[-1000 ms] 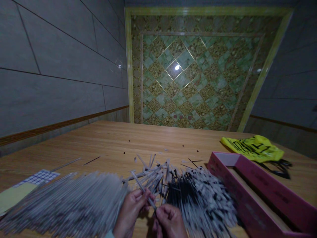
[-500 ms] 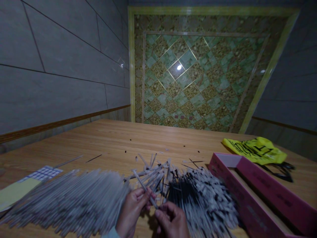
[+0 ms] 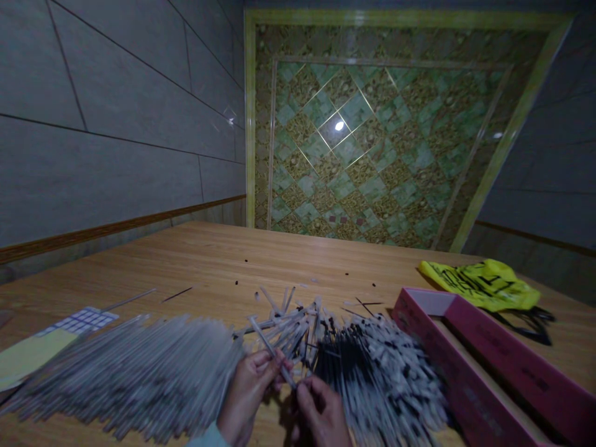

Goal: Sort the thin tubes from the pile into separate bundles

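Note:
My left hand (image 3: pixel 254 382) pinches a slim, pale translucent tube (image 3: pixel 264 338) around its middle; the tube slants up and away to the left. At its near end, the fingers of my right hand (image 3: pixel 321 406) are closed on the dark tip. Whether a separate small part is in those fingers is hidden. Left of my hands lies a wide pile of similar clear tubes (image 3: pixel 153 372). Just beyond them is a loose heap of short tubes with dark ends (image 3: pixel 298 329). On the right spreads a pile of tubes with black and white ends (image 3: pixel 391 372).
A long, open pink box (image 3: pixel 488 366) stands at the right, with a yellow bag (image 3: pixel 479 282) with black print behind it. Yellow paper and a checkered sheet (image 3: pixel 86 320) lie at the left. Thin dark sticks (image 3: pixel 177 294) and small black bits are scattered over the wooden table (image 3: pixel 214 248).
Both hands keep hold of the same tube in almost the same place. My right hand has shifted slightly at the near end; the view has moved a little.

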A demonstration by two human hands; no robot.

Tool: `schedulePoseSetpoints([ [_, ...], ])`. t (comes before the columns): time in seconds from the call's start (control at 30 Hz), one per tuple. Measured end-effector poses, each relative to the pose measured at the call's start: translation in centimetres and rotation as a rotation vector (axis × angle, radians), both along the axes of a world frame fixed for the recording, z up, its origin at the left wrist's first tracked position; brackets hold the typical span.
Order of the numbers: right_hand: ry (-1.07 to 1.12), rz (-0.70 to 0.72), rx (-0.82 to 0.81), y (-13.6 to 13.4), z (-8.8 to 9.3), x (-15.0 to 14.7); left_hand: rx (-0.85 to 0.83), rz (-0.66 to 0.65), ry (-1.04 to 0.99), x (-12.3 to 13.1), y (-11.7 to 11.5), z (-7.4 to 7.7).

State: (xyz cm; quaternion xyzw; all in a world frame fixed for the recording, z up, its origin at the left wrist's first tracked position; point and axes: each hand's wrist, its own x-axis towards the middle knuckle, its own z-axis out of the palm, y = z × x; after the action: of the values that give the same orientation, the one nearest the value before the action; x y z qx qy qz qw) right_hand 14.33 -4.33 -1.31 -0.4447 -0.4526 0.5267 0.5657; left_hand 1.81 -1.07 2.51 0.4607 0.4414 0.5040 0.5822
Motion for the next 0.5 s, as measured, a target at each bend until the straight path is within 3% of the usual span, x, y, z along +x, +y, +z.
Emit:
schedulePoseSetpoints([
  [0.07, -0.001, 0.035, -0.002, 0.00, -0.11, -0.02, -0.008, 0.003, -0.008, 0.02, 0.01, -0.02],
  [0.23, -0.097, -0.109, 0.084, 0.07, -0.22, 0.27, -0.006, 0.011, -0.003, -0.01, 0.04, -0.21],
  [0.4, 0.005, 0.067, 0.004, -0.07, -0.09, -0.12, 0.011, 0.003, -0.012, -0.09, 0.08, -0.53],
  [0.5, -0.077, 0.001, 0.036, -0.09, -0.14, 0.04, 0.013, 0.015, -0.002, -0.05, 0.05, -0.59],
])
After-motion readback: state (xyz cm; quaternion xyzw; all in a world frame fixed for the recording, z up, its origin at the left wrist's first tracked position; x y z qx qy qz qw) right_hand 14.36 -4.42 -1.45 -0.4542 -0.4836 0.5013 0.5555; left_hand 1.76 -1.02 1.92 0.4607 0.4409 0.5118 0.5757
